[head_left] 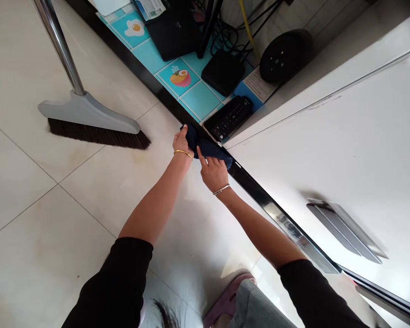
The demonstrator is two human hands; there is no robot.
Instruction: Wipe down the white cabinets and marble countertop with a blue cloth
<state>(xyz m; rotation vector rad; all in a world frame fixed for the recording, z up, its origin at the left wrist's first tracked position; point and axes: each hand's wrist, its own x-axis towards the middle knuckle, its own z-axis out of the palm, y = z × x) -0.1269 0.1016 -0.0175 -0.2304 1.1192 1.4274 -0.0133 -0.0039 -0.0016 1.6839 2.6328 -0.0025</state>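
A dark blue cloth [208, 149] lies bunched along the black edge [164, 93] of the low cabinet. My left hand [183, 142], with a gold bangle at its wrist, grips the cloth's upper end, thumb on top. Further down the edge, my right hand [214, 174] is closed on the cloth's lower part, its index finger stretched out along it. A silver bangle circles that wrist. Just beyond the cloth, a black remote control [234, 116] rests on a dark flat object at the shelf's corner. Folds of cloth hide some fingertips.
A grey broom [89, 111] stands bristles down on the tiled floor [30, 191] at left. On the blue patterned shelf are a black box [223, 70], a round black speaker [285, 57] and tangled cables. A white drawer front [335, 150] with a metal handle is at right.
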